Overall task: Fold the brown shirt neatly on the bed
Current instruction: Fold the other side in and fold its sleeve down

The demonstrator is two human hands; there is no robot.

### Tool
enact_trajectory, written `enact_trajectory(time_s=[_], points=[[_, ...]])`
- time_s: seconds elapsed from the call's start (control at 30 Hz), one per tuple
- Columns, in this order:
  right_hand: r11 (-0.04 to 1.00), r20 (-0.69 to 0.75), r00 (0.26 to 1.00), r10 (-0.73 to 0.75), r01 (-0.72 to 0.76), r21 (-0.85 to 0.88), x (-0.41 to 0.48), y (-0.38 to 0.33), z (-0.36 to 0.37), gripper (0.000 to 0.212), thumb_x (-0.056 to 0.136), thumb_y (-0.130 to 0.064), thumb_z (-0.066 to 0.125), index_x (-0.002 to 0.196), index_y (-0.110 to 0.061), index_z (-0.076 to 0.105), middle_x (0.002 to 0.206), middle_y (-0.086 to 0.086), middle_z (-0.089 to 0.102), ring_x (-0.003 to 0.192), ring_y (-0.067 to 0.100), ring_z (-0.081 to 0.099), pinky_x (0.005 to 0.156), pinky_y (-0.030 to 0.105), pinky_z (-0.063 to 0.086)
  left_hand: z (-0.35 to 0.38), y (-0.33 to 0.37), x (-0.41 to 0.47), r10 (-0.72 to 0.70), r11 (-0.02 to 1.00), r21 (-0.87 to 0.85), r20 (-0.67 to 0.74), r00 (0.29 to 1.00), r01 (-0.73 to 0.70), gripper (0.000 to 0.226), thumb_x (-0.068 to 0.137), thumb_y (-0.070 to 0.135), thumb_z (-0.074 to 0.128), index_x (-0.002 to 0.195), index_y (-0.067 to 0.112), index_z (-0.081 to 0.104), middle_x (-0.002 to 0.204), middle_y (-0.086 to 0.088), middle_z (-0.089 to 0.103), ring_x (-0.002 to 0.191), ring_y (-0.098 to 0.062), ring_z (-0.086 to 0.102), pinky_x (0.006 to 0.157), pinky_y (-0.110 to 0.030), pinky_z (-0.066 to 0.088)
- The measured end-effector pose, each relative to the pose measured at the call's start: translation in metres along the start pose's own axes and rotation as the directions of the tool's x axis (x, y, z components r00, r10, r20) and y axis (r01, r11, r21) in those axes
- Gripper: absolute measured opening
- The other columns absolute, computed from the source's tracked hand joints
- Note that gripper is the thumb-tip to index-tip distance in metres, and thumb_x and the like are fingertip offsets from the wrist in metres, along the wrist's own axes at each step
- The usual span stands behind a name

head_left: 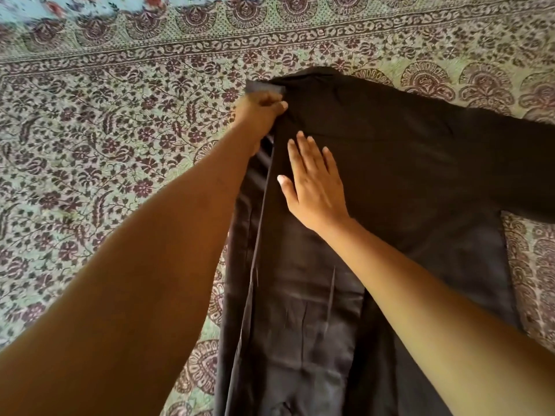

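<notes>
The dark brown shirt (405,163) lies spread on the bed, its body running from the far middle down to the near edge of the view. One sleeve stretches out to the right. The shirt's left side is folded inward, forming a long straight edge. My left hand (259,111) is closed on the cloth at the shirt's upper left corner, near the shoulder. My right hand (313,183) rests flat with fingers spread on the folded part, just right of the fold line.
A bedsheet (105,145) with a maroon and green floral print covers the bed all around the shirt. A border band of the print runs across the far side.
</notes>
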State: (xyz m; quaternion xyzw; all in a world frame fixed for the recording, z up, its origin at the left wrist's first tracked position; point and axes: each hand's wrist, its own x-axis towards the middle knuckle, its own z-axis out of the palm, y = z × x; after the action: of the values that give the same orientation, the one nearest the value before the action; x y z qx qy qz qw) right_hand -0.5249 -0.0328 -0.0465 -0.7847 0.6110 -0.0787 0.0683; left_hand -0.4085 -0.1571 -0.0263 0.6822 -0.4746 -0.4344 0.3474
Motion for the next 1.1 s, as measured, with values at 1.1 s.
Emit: enact_trajectory(time_s=[1.1], points=[[0.961,-0.169,0.959,0.226,-0.191,0.200,-0.076,-0.040,0.010,0.052,0.087,-0.030,0.040,0.135,-0.012,0.044,0.147,0.012,0.035,0.136,0.027,0.032,0.111,0.040,0.020,0.010,0.000,-0.008,0.353,0.885,0.380,-0.173,0.919,-0.269,0.016,0.083,0.019,0.062,0.095,0.023,0.072,0.097,0.004,0.069,0.077,0.000,0.053,0.060,-0.004,0.035]])
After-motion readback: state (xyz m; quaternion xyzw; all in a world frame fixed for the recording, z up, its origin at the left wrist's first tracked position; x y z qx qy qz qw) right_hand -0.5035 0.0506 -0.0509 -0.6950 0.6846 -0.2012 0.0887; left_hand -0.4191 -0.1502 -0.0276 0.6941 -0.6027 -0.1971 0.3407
